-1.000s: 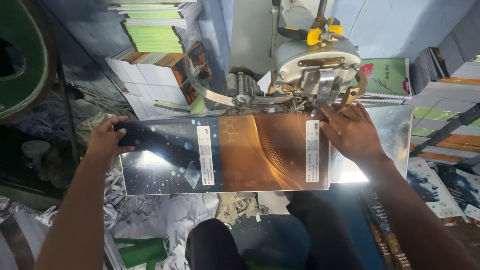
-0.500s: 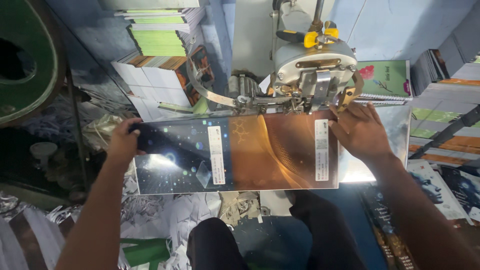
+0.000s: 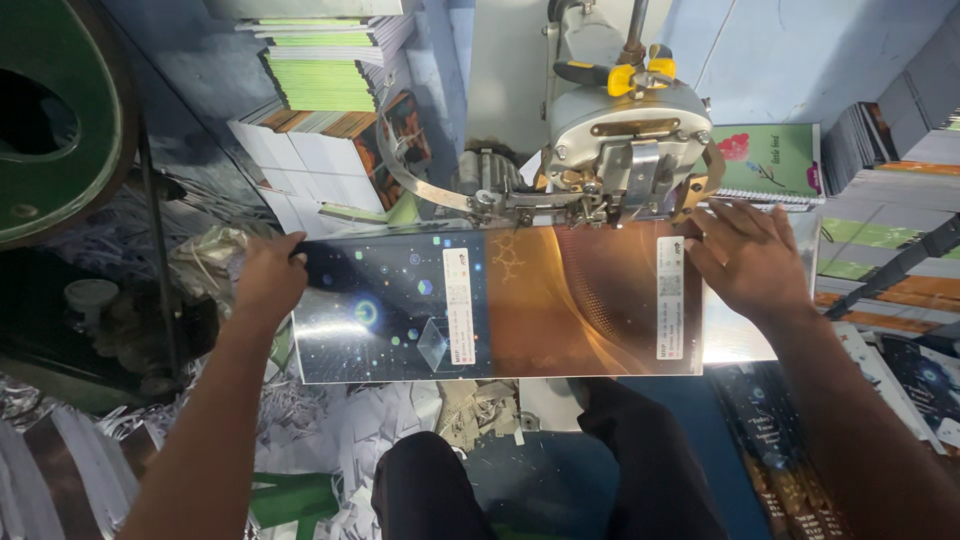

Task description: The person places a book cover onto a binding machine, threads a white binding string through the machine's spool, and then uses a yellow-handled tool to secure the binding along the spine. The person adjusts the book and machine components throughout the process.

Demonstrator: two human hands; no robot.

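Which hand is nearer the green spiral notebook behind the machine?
Right. The right hand presses the glossy cover sheet's right end, just below the green spiral notebook. The left hand grips the sheet's far left edge, well away.

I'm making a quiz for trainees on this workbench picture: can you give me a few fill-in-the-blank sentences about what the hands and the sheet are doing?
1. The left hand grips the ____ end of the glossy printed sheet.
2. The right hand lies flat, palm ____, at the sheet's other end.
3. The sheet's far edge lies under the head of the grey ____.
4. Scraps of ____ lie on the floor below the sheet.

Missing words: dark blue; down; machine; paper
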